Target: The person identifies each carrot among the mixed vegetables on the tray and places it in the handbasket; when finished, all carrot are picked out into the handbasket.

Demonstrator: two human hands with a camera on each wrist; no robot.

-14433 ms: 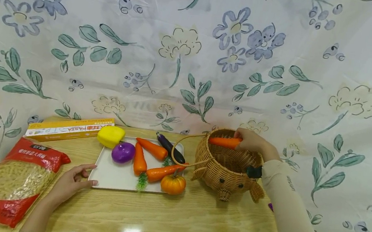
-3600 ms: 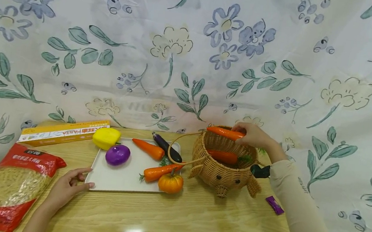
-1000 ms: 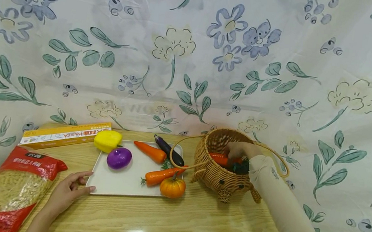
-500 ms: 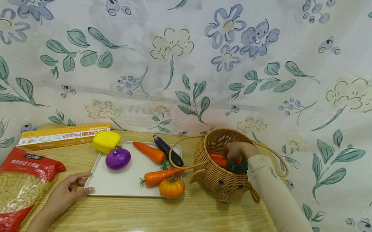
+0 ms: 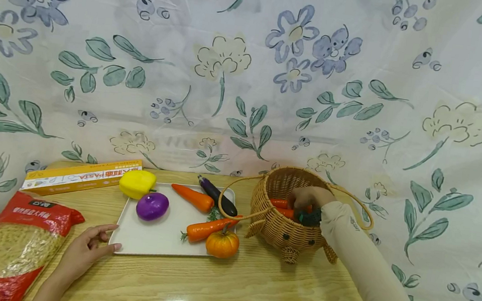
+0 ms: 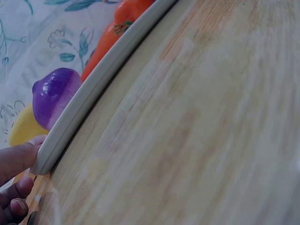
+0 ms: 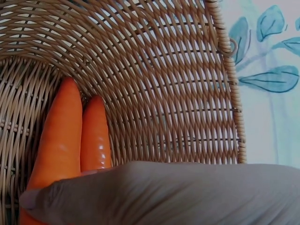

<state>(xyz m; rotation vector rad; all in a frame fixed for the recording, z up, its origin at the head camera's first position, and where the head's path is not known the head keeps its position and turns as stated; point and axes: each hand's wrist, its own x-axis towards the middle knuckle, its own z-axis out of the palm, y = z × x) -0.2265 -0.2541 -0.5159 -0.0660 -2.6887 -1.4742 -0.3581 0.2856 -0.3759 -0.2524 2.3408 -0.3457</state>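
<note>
My right hand [image 5: 312, 198] is down inside a wicker basket [image 5: 274, 230] with an animal face. In the right wrist view its thumb lies across a large orange carrot [image 7: 58, 145], held beside a second carrot [image 7: 95, 140] against the woven wall; the other fingers are hidden. My left hand [image 5: 81, 250] holds the near left corner of a white tray [image 5: 135, 239], thumb on the rim and fingers curled beside it. On the tray are a purple onion [image 5: 153, 207], two carrots, one of them [image 5: 192, 197] at the back, and a dark eggplant [image 5: 217, 195].
A small orange pumpkin [image 5: 222, 244] sits at the tray's near right edge, a yellow bell pepper [image 5: 137, 184] at its back left corner. Left stand a red pasta bag [image 5: 8, 242] and a long pasta box [image 5: 81, 177]. The basket handle [image 5: 228, 214] overhangs the tray. A floral cloth hangs behind.
Since the first frame, one carrot has left the tray and two carrots have come to lie in the basket. My right hand has lowered from the rim into it; my left stays put.
</note>
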